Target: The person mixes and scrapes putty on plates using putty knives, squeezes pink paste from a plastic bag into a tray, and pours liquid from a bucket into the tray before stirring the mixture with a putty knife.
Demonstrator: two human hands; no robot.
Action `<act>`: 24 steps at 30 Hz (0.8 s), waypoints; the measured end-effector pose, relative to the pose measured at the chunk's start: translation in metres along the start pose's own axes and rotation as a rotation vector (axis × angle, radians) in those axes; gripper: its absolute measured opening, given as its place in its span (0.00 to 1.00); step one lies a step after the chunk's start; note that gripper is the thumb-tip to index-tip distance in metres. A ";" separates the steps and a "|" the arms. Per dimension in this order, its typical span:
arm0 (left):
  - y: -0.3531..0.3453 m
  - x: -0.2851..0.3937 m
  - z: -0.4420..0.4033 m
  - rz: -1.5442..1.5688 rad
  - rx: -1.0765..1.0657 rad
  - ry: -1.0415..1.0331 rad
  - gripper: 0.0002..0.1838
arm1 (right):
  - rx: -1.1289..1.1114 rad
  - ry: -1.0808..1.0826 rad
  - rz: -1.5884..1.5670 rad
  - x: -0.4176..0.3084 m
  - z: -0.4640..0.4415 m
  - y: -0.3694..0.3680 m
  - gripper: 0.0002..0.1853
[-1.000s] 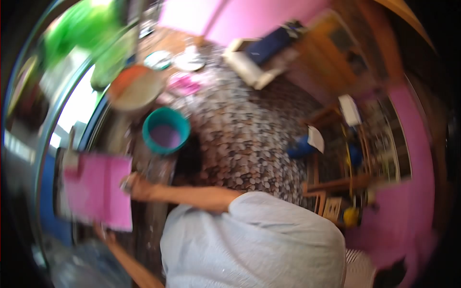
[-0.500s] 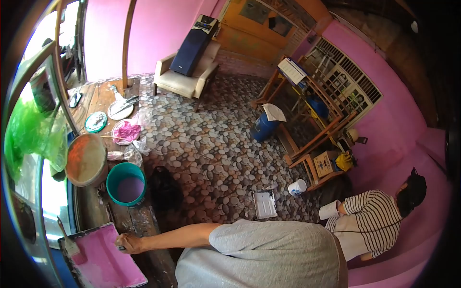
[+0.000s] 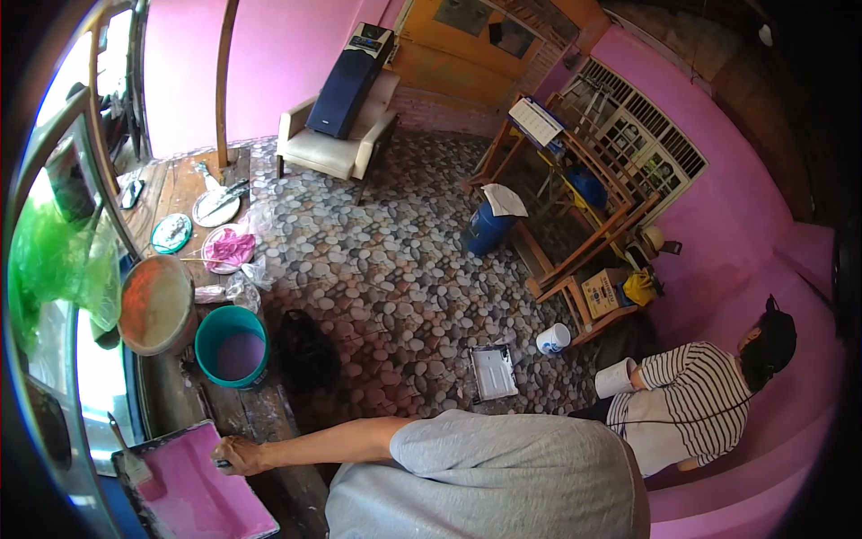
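My left arm reaches out to the left from a grey short sleeve. At the right rim of a paint tray [image 3: 199, 481] coated in pink, my left hand [image 3: 241, 456] is closed, fingers curled. A small dark tip pokes out of the fist, but what it belongs to is hidden. A flat paintbrush [image 3: 135, 465] leans on the tray's left side, bristles on the pink surface. Just beyond stand a teal bucket [image 3: 208, 334] with mauve paint inside and a larger orange-stained tub [image 3: 144, 301]. My right hand is out of view.
On the wooden bench [image 3: 256, 427] lie paint-smeared lids and a pink rag [image 3: 235, 249]. A black bag [image 3: 307, 349], a white-smeared tray [image 3: 496, 372] and a white pail [image 3: 553, 339] are on the floor. At right, a person in stripes [image 3: 687, 400] holds a white container [image 3: 615, 378].
The camera view has shifted slightly, moving the room a little left and up in the picture. My left hand stays closed at the tray's rim, nearly still. The person at right has shifted slightly.
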State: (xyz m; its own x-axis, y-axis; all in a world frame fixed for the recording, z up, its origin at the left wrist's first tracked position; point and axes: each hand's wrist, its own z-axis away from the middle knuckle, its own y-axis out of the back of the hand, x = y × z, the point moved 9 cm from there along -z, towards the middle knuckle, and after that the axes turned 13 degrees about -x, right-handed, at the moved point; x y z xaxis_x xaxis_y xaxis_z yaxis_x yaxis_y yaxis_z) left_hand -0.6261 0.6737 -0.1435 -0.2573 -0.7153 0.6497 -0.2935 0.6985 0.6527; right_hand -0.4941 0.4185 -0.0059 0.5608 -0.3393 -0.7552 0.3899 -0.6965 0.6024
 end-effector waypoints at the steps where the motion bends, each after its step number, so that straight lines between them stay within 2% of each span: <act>1: 0.001 -0.002 0.000 0.002 -0.002 0.002 0.64 | 0.056 -0.016 0.022 0.001 -0.002 0.005 0.21; 2: 0.001 -0.003 -0.001 0.001 -0.003 0.000 0.64 | 0.113 -0.034 0.044 0.003 -0.002 0.010 0.21; 5: 0.005 -0.006 -0.001 0.000 -0.010 -0.003 0.64 | 0.036 -0.021 0.045 0.005 -0.004 0.005 0.21; 9: 0.008 -0.012 -0.001 -0.002 -0.021 -0.010 0.64 | 0.092 0.045 0.059 -0.006 0.002 0.006 0.21; 12: 0.011 -0.015 0.000 -0.003 -0.022 -0.011 0.65 | 0.152 -0.032 0.062 -0.001 -0.005 0.017 0.21; 14: 0.012 -0.018 0.001 -0.004 -0.025 -0.012 0.65 | -0.183 -0.216 -0.006 0.004 -0.012 0.012 0.19; 15: 0.012 -0.019 0.001 -0.004 -0.023 -0.009 0.65 | -0.186 -0.218 -0.007 0.009 -0.010 0.002 0.19; 17: 0.013 -0.022 0.002 0.001 -0.022 -0.010 0.65 | 0.288 0.132 0.029 -0.016 0.005 0.026 0.18; 18: 0.013 -0.023 0.003 0.000 -0.021 -0.011 0.65 | 0.285 0.132 0.028 -0.016 0.003 0.026 0.18; 20: 0.017 -0.025 0.005 -0.002 -0.016 -0.014 0.65 | 0.176 -0.015 0.049 -0.005 -0.007 0.025 0.14; 21: 0.019 -0.027 0.006 -0.002 -0.018 -0.016 0.65 | 0.175 -0.014 0.047 -0.007 -0.007 0.031 0.14; 23: 0.023 -0.030 0.007 -0.003 -0.019 -0.020 0.65 | -0.010 -0.101 0.017 -0.004 -0.009 0.023 0.13; 24: 0.023 -0.031 0.008 -0.002 -0.020 -0.022 0.66 | -0.011 -0.100 0.014 -0.001 -0.009 0.019 0.13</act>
State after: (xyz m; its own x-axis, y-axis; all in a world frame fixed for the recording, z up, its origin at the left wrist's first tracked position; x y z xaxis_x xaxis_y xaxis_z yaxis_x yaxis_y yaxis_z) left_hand -0.6324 0.7123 -0.1518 -0.2771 -0.7172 0.6394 -0.2761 0.6969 0.6619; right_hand -0.4810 0.4110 0.0089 0.4907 -0.4112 -0.7682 0.3905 -0.6844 0.6158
